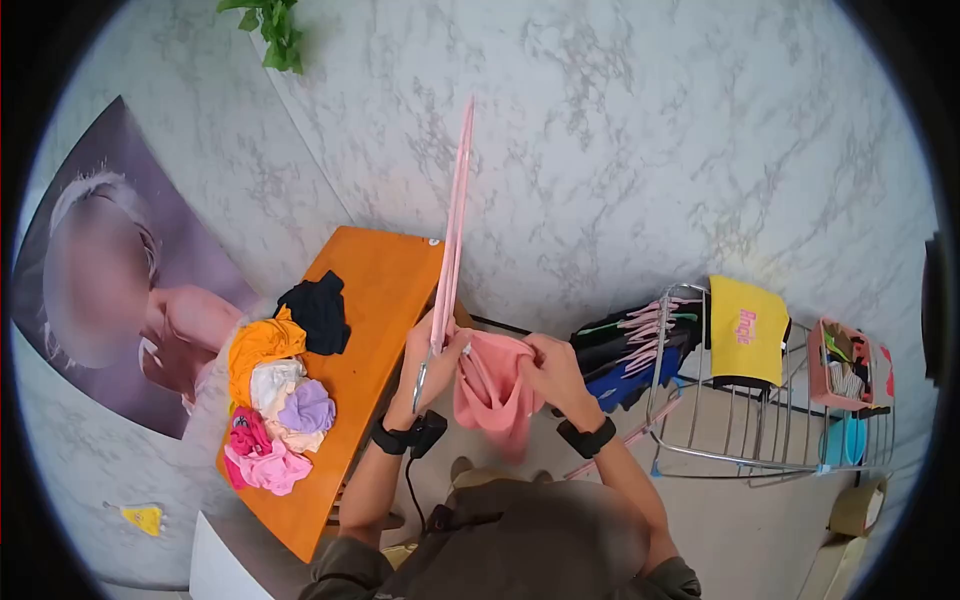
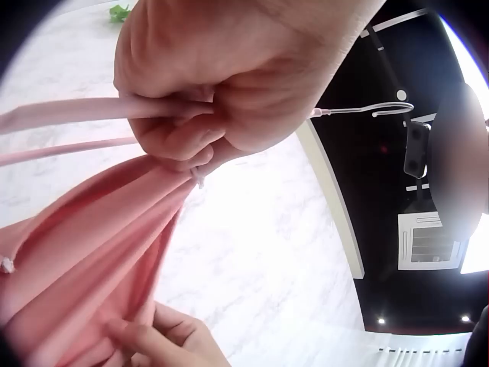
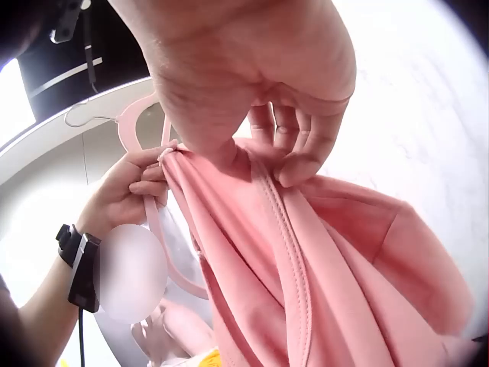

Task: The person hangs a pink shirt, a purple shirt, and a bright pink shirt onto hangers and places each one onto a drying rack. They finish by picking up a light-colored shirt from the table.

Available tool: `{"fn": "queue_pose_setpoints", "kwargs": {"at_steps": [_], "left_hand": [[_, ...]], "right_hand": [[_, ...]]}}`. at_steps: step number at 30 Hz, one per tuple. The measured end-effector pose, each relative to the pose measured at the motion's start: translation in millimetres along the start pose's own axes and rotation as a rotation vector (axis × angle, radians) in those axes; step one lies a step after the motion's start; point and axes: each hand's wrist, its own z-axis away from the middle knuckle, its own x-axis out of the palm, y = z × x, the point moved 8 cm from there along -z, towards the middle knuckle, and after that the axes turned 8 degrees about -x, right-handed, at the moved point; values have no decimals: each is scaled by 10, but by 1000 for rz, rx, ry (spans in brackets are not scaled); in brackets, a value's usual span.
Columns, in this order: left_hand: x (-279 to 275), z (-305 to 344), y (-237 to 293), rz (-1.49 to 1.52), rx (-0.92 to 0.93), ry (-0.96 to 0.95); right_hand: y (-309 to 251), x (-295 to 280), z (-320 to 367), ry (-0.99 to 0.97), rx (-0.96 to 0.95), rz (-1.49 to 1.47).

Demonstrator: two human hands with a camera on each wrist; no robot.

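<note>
Pink garment: I see the salmon-pink fabric garment (image 1: 490, 408) hanging in folds between both hands, beside the orange wooden tabletop (image 1: 385, 270).
Left hand: the left hand (image 1: 430, 352) curls round the slim pale-pink hanger with a metal hook (image 1: 456, 215) and pinches a gathered edge of the cloth.
Right hand: the right hand (image 1: 558, 376) pinches the garment's stitched edge between thumb and fingers.
Step in hand: I judge it to be opening the garment for the hanger; whether any end is inside, I can't tell.
Next move: I'd spread that opening and feed one hanger shoulder in, keeping the edge pinched.
</note>
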Motion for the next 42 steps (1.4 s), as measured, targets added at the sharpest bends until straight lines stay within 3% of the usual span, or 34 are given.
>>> {"fn": "queue_pose_setpoints", "kwargs": {"at_steps": [2,9,11,17,19,23,26,29,32,33,35,38,42], "left_hand": [[37,52,43,-29,-6,0],[101,245,-249,102,-128,-70],[92,249,-547,97,-130,-63],[240,386,-715,275,-210,-98],[324,422,-683,248,-230,-203],[259,466,-748,135,-253,-232],[150,489,-741,-132,-204,-190],[82,466,-904,-45,-203,-92],[25,406,-950,-118,-166,-31],[41,393,-923,-117,-166,-36],[109,382,-914,115,-257,-99],[183,408,-1099,112,-411,-157],[297,449,-1250,189,-371,-232]], "right_hand": [[-191,-219,-9,178,-190,72],[-496,-376,-71,107,-72,-36],[-591,-359,-98,101,-88,-37],[-621,-355,-167,168,-144,96],[-653,-371,-190,176,-137,93],[-793,-503,-237,196,-178,123],[-830,-699,-263,231,-165,176],[-835,-893,-257,275,-177,182],[-807,-937,-256,232,-190,254],[-770,-876,-240,182,-180,153],[-767,-798,-221,137,-165,54],[-894,-683,-252,96,-137,-90],[-1096,-646,-315,11,-177,-28]]}}
